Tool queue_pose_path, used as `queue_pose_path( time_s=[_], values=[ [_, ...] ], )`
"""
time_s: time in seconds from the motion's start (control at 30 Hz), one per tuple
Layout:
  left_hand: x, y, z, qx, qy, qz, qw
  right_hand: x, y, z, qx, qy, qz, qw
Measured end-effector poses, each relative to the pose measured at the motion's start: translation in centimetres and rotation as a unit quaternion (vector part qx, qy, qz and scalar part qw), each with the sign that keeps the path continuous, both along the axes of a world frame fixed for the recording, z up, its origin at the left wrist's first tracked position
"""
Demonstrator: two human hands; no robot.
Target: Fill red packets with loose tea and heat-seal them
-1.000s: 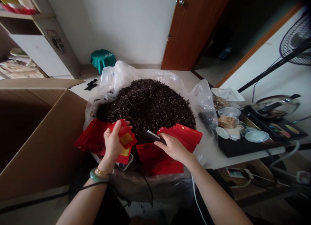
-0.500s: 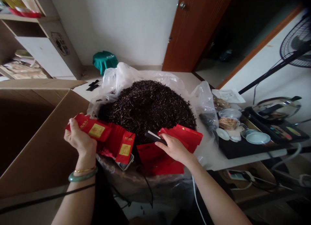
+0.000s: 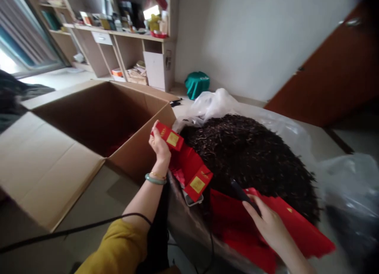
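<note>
My left hand (image 3: 160, 145) is closed on several red packets (image 3: 169, 136) with gold labels, held at the near left of a heap of dark dried leaves that look like tea (image 3: 254, 151). Just below it, a stack of red packets (image 3: 194, 177) leans on a grey-edged flat device (image 3: 194, 201), mostly hidden. My right hand (image 3: 263, 214) grips a slim black tool (image 3: 244, 195), its kind unclear, with the tip towards the leaves. Under and beside that hand, flat red packets (image 3: 299, 218) lie spread along the near edge of the heap.
An open cardboard box (image 3: 139, 159) stands on the left, with something red at its bottom. Clear plastic sheeting (image 3: 219, 102) surrounds the leaves. A green-covered stool or bin (image 3: 197, 84) stands by the wall. A black cord (image 3: 74, 232) crosses near my left arm.
The view has swung left, bringing more of the box and shelves into sight. My left hand keeps hold of the red packets, and my right hand still holds the black tool.
</note>
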State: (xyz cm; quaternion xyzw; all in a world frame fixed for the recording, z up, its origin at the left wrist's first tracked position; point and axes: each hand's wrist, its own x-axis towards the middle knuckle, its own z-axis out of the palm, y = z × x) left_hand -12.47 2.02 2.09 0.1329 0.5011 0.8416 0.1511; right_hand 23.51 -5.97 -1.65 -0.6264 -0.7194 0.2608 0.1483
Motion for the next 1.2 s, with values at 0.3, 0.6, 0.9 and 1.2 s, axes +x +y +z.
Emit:
queue_pose_path(
  time_s=[0.3,0.6,0.9,1.2],
  values=[
    [-2.3,-0.3,-1.0,-0.140,0.031,0.029,0.989,0.2,0.2,-0.2,-0.014,0.004,-0.012,1.000],
    [-0.1,-0.2,-1.9,-0.185,0.225,-0.037,0.956,-0.7,-0.2,0.9,-0.011,0.005,0.014,1.000],
    [11.4,-3.4,-3.7,-0.104,0.613,-0.385,0.682,-1.6,-0.4,3.0,-0.023,-0.028,0.031,0.999],
    [12.4,-3.5,-5.5,-0.133,0.705,-0.440,0.540,-2.1,-0.8,3.9,-0.038,-0.115,0.032,0.992]
  ],
)
